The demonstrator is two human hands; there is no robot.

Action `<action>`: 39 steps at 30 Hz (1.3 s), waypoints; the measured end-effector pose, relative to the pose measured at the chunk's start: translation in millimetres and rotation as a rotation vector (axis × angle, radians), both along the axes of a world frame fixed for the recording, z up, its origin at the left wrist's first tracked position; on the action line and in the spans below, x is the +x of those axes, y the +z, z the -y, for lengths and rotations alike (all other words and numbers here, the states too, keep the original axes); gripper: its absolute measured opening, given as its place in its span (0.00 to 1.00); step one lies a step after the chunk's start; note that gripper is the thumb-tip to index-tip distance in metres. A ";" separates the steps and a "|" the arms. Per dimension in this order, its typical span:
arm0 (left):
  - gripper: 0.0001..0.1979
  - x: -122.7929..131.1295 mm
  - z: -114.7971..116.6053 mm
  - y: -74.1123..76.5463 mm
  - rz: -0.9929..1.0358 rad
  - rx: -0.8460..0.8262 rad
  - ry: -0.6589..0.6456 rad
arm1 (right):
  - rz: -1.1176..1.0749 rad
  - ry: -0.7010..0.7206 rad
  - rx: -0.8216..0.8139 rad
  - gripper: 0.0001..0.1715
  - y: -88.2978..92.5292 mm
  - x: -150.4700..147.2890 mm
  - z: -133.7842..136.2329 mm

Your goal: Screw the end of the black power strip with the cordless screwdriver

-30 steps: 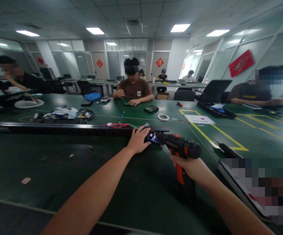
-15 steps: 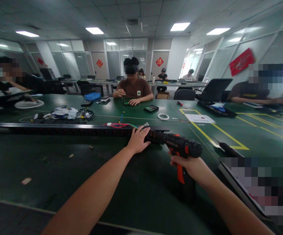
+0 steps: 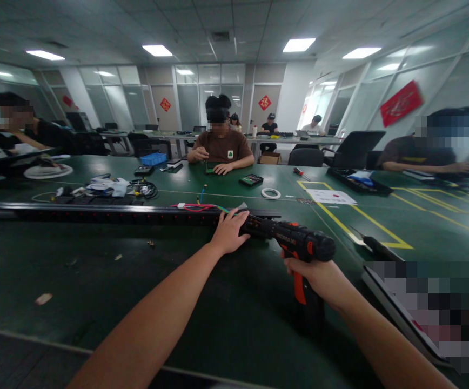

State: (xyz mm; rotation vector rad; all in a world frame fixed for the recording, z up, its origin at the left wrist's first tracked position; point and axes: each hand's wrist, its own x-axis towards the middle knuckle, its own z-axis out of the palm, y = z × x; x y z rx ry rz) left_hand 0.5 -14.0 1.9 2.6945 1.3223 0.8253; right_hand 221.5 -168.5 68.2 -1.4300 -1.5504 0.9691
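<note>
A long black bar (image 3: 116,217) with a row of small red marks lies across the green table, running out past the left edge of the view. My left hand (image 3: 230,232) grips its right end, fingers over the top and thumb on the near side. Red and green wires (image 3: 202,207) with a white connector lie along the bar just left of those fingers. In my right hand (image 3: 319,275) is a black and orange cordless drill (image 3: 299,237), held level by its handle. Its nose points left at the bar's end; the tip's exact contact is hidden.
A dark-handled screwdriver (image 3: 380,249) and a flat device (image 3: 400,313) lie at right. Beyond the bar are a white ring (image 3: 270,193), a paper sheet (image 3: 332,196), a black tray (image 3: 360,182) and tangled cables (image 3: 143,189). Across the table a co-worker (image 3: 220,143) sits.
Almost nothing differs. Both hands, the drill and the bar keep their places.
</note>
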 end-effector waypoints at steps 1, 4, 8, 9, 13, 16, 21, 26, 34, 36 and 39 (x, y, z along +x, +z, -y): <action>0.37 0.0 0.0 0.1 0.001 0.001 -0.001 | 0.006 -0.002 -0.001 0.11 0.3 -0.2 0.0; 0.37 -0.2 0.8 0.9 -0.001 0.000 0.000 | 0.020 -0.007 -0.011 0.12 1.6 -0.8 0.3; 0.37 -0.6 1.8 1.6 -0.009 -0.011 0.002 | 0.027 0.002 -0.006 0.12 3.0 -0.9 0.2; 0.37 -0.6 1.8 1.7 -0.010 -0.011 0.002 | 0.028 0.004 -0.006 0.12 3.1 -0.8 0.0; 0.37 -0.3 0.8 1.4 -0.013 -0.007 0.006 | 0.029 0.010 0.000 0.11 2.0 -0.3 -1.1; 0.37 0.0 0.5 0.9 -0.014 -0.003 0.007 | 0.033 0.004 -0.009 0.11 0.6 -0.1 -1.7; 0.37 0.1 -0.4 -0.6 -0.013 -0.002 0.006 | 0.043 -0.005 -0.010 0.11 0.3 0.2 -1.1; 0.38 0.1 -1.2 -1.2 -0.020 -0.003 0.009 | 0.060 0.001 0.006 0.13 -1.3 1.5 0.0; 0.38 -0.4 -0.1 -0.3 -0.011 -0.007 0.005 | 0.042 0.001 -0.002 0.11 -0.6 1.4 -0.1; 0.38 -0.5 0.0 -0.2 -0.011 -0.009 0.007 | 0.048 -0.001 -0.002 0.10 0.9 0.8 0.0; 0.38 -0.7 0.4 0.3 -0.017 -0.012 0.007 | 0.043 0.001 0.006 0.10 1.7 0.3 -0.1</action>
